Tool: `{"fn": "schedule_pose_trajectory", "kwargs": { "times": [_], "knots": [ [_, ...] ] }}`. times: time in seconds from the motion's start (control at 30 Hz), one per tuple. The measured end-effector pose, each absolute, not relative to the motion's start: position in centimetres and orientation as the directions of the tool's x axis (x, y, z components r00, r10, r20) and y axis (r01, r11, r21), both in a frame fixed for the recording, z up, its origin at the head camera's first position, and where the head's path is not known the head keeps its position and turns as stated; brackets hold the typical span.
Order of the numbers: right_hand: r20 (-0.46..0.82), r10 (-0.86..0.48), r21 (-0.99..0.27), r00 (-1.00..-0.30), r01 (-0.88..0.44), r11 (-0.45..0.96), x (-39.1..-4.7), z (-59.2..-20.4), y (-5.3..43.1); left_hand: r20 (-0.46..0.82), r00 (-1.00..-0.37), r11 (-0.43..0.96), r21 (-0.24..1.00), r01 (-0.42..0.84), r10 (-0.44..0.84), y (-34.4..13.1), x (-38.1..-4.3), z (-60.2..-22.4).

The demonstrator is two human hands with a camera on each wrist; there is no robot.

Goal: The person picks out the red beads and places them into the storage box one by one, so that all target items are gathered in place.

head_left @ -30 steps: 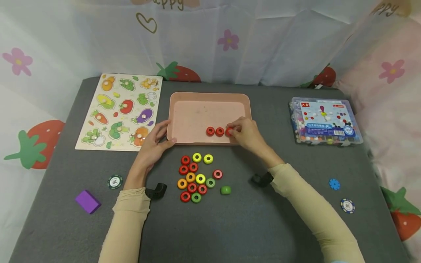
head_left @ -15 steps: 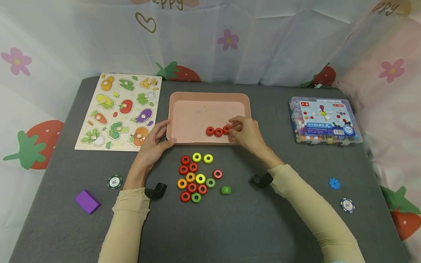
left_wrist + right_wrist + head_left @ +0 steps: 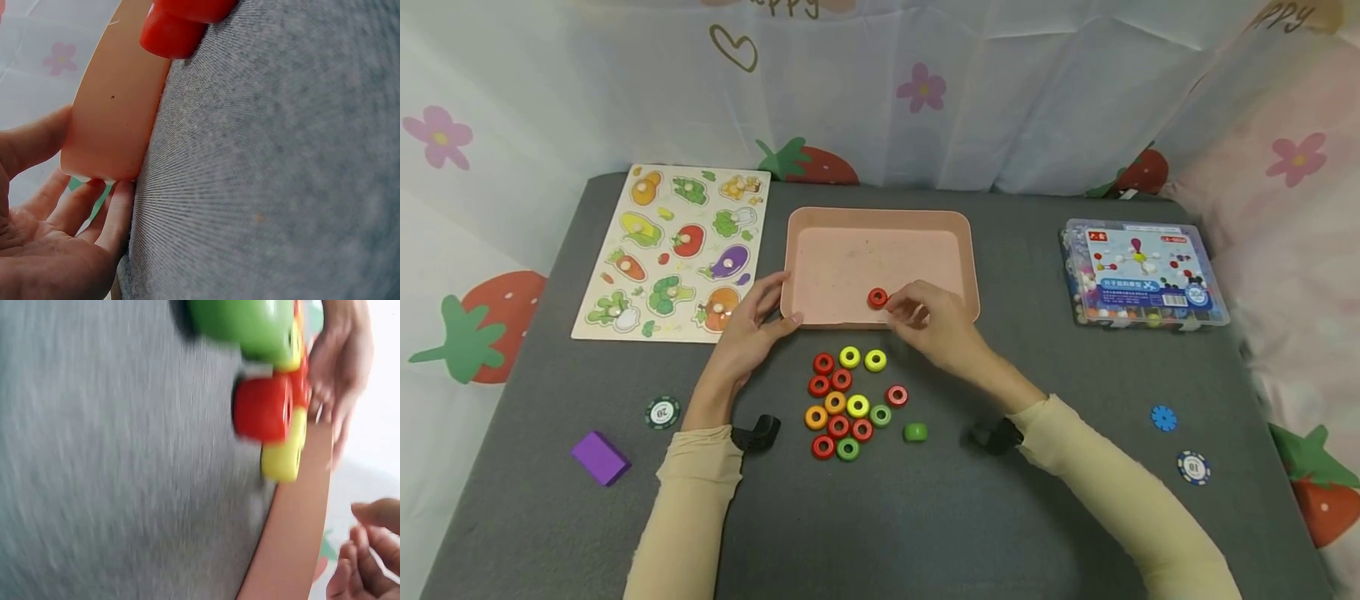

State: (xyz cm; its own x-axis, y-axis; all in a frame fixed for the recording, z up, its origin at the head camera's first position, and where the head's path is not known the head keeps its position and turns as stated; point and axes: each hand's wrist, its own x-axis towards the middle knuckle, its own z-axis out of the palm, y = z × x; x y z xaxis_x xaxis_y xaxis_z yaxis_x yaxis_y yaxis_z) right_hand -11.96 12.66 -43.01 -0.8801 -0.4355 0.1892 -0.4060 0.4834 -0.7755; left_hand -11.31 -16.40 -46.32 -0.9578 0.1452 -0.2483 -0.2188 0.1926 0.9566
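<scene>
In the head view my left hand (image 3: 747, 333) grips the near left corner of a pink tray (image 3: 850, 250). In the left wrist view its thumb lies on the tray's rim, with the fingers against the side. Just over the near side of the tray, my right hand (image 3: 936, 323) has loosely bent fingers. Nothing shows between its thumb (image 3: 378, 511) and fingers in the right wrist view. Beside those fingertips sits a red ring bead (image 3: 877, 298) inside the tray; whatever lies under the hand is hidden.
Several red, orange, yellow and green beads (image 3: 857, 406) lie before the tray; a green bead (image 3: 915, 432) lies on its side. Around them are a vegetable puzzle board (image 3: 673, 254), a boxed molecule kit (image 3: 1145, 275), a purple block (image 3: 601, 458), poker chips (image 3: 662, 412) and a blue disc (image 3: 1164, 417).
My right hand has shifted left along the tray's near side. Two of the three red beads seen before are now out of sight by that hand. The left hand stays put.
</scene>
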Motion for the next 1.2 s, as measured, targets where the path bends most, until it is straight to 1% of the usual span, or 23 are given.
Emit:
{"fn": "schedule_pose_trajectory", "kwargs": {
  "times": [0.03,0.1,0.23,0.33,0.43,0.53,0.63,0.7,0.8,0.9,1.0,1.1,1.2],
  "knots": [
    [0.185,-0.477,-0.77,-0.859,-0.428,0.474,-11.6,-42.9,12.5,-0.248,-0.958,0.193,0.957,-0.218,0.144,-16.4,-11.3,-46.3],
    [0.13,-0.569,-0.777,-0.812,-0.439,0.45,-11.0,-42.8,12.3,-0.25,-0.958,0.19,0.956,-0.221,0.143,-16.4,-11.3,-46.3],
    [-0.087,-0.73,-0.803,-0.678,-0.385,0.454,-10.2,-43.0,12.7,-0.254,-0.956,0.186,0.956,-0.226,0.145,-16.4,-11.3,-46.2],
    [-0.222,-0.773,-0.804,-0.594,-0.337,0.489,-10.0,-43.5,13.4,-0.252,-0.957,0.184,0.957,-0.224,0.147,-16.3,-11.2,-46.1],
    [-0.266,-0.774,-0.802,-0.574,-0.314,0.509,-9.8,-44.1,14.0,-0.248,-0.957,0.181,0.959,-0.22,0.148,-16.3,-11.2,-46.1],
    [-0.249,-0.771,-0.803,-0.587,-0.32,0.503,-9.8,-44.5,14.5,-0.248,-0.957,0.179,0.959,-0.22,0.15,-16.3,-11.2,-46.1],
    [-0.197,-0.756,-0.819,-0.624,-0.319,0.477,-10.0,-44.4,14.9,-0.25,-0.956,0.179,0.958,-0.222,0.15,-16.3,-11.2,-46.1],
    [-0.145,-0.733,-0.834,-0.665,-0.316,0.452,-10.3,-43.9,15.1,-0.251,-0.956,0.18,0.958,-0.224,0.15,-16.3,-11.2,-46.1],
    [-0.054,-0.657,-0.835,-0.752,-0.326,0.442,-11.3,-43.1,15.3,-0.25,-0.956,0.179,0.958,-0.222,0.151,-16.3,-11.2,-46.1],
    [0.029,-0.532,-0.788,-0.846,-0.346,0.509,-12.4,-42.4,15.4,-0.248,-0.957,0.178,0.959,-0.22,0.153,-16.3,-11.2,-46.1],
    [0.075,-0.406,-0.708,-0.911,-0.335,0.621,-13.7,-42.0,15.5,-0.249,-0.957,0.177,0.959,-0.221,0.152,-16.4,-11.2,-46.2],
    [0.076,-0.331,-0.613,-0.941,-0.306,0.728,-14.7,-42.1,15.8,-0.252,-0.956,0.181,0.957,-0.225,0.147,-16.4,-11.3,-46.3],
    [0.057,-0.308,-0.544,-0.95,-0.288,0.788,-15.4,-42.5,16.0,-0.254,-0.956,0.188,0.956,-0.225,0.145,-16.4,-11.3,-46.4]
  ]
}}
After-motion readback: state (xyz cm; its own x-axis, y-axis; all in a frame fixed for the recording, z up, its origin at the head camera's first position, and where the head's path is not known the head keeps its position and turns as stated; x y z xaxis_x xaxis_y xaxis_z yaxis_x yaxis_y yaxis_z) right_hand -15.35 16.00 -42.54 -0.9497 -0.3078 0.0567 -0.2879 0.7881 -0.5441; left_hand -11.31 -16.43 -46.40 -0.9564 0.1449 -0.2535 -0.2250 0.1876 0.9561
